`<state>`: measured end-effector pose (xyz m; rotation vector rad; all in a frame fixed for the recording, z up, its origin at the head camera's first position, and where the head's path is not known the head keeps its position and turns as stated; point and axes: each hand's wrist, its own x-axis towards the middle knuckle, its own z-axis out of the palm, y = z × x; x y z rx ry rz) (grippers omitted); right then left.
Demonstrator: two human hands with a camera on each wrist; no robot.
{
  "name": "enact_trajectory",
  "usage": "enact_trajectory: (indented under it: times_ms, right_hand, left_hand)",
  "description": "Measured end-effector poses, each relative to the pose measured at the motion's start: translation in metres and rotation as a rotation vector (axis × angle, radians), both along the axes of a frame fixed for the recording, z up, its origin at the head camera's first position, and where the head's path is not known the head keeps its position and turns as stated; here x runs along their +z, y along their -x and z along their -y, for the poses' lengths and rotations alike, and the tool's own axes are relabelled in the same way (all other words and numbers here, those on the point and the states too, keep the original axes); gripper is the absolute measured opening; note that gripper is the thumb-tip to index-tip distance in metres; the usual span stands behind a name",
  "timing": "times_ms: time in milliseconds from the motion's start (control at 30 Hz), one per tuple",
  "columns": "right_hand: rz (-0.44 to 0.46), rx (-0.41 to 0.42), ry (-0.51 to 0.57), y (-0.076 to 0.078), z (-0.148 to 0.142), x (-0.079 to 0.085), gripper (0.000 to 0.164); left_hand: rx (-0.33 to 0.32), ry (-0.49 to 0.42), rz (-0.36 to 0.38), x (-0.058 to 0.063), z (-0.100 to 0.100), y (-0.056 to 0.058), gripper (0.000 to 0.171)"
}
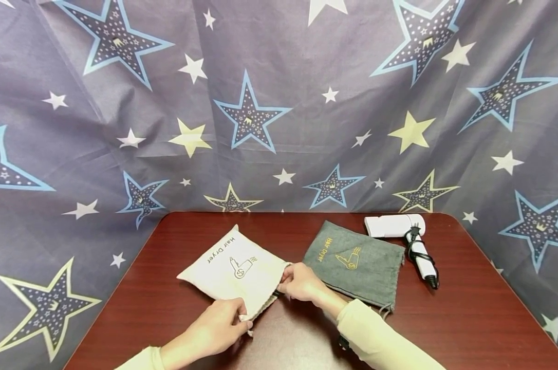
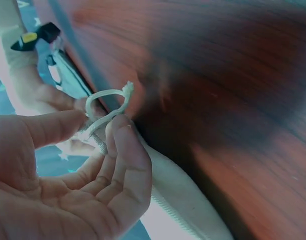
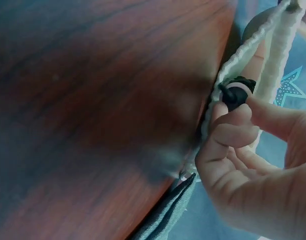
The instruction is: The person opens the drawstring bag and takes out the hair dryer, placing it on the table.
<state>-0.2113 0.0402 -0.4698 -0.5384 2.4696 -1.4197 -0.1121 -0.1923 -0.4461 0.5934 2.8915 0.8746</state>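
Observation:
A white drawstring bag [image 1: 260, 277] printed "Hair Dryer" lies on the table, its mouth facing me. My left hand [image 1: 219, 324] pinches the near corner of that mouth between thumb and fingers. A knotted white cord [image 2: 107, 119] loops up beside those fingertips in the left wrist view. At the mouth's other side is my right hand [image 1: 302, 282]. Its thumb and fingers hold the round black end of a hair dryer [image 3: 235, 95], which shows between the parted bag edges in the right wrist view. The bag hides the rest of that dryer.
To the right lies a grey drawstring bag [image 1: 376, 270], also printed "Hair Dryer", close to my right forearm. Beyond it, near the table's far right corner, rests a white hair dryer [image 1: 390, 226] with its black cord wound round the handle. A star-patterned cloth [image 1: 307, 144] hangs behind the table.

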Motion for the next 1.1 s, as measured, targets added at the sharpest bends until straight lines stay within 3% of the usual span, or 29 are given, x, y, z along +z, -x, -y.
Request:
enact_trajectory:
  times_ms: [133, 233, 333, 467, 567, 667, 733, 867, 1100]
  right_hand:
    - [-0.037, 0.01, -0.051, -0.001, 0.001, -0.001, 0.008]
    - [-0.049, 0.01, -0.098, -0.002, 0.002, -0.003, 0.01]
    - [-0.061, -0.001, -0.139, -0.002, 0.003, -0.004, 0.011]
    - [-0.092, -0.019, -0.163, 0.0, 0.003, -0.003, 0.012]
    - [-0.109, -0.018, -0.166, 0.001, 0.003, -0.002, 0.012]
    - [-0.111, -0.022, -0.167, 0.001, 0.003, -0.003, 0.013]
    - [-0.116, -0.026, -0.176, 0.0, 0.003, -0.002, 0.014]
    - [-0.118, -0.027, -0.178, 0.0, 0.004, -0.002, 0.014]
    - [-0.12, -0.027, -0.188, 0.002, 0.004, -0.004, 0.016]
  left_hand:
    - [-0.05, -0.018, 0.023, 0.007, -0.005, -0.002, 0.014]
    - [-0.038, -0.008, 0.015, 0.017, 0.001, 0.008, 0.012]
    - [0.062, 0.005, -0.03, 0.031, 0.019, 0.036, 0.015]
    - [0.256, 0.003, -0.064, 0.042, 0.06, 0.087, 0.016]
    - [0.362, -0.006, 0.017, 0.039, 0.089, 0.117, 0.026]
    - [0.406, -0.033, 0.152, 0.028, 0.106, 0.137, 0.037]
    - [0.425, -0.05, 0.209, 0.02, 0.11, 0.145, 0.04]
    - [0.447, -0.073, 0.232, 0.008, 0.11, 0.156, 0.042]
    - [0.453, -0.077, 0.22, -0.002, 0.111, 0.158, 0.028]
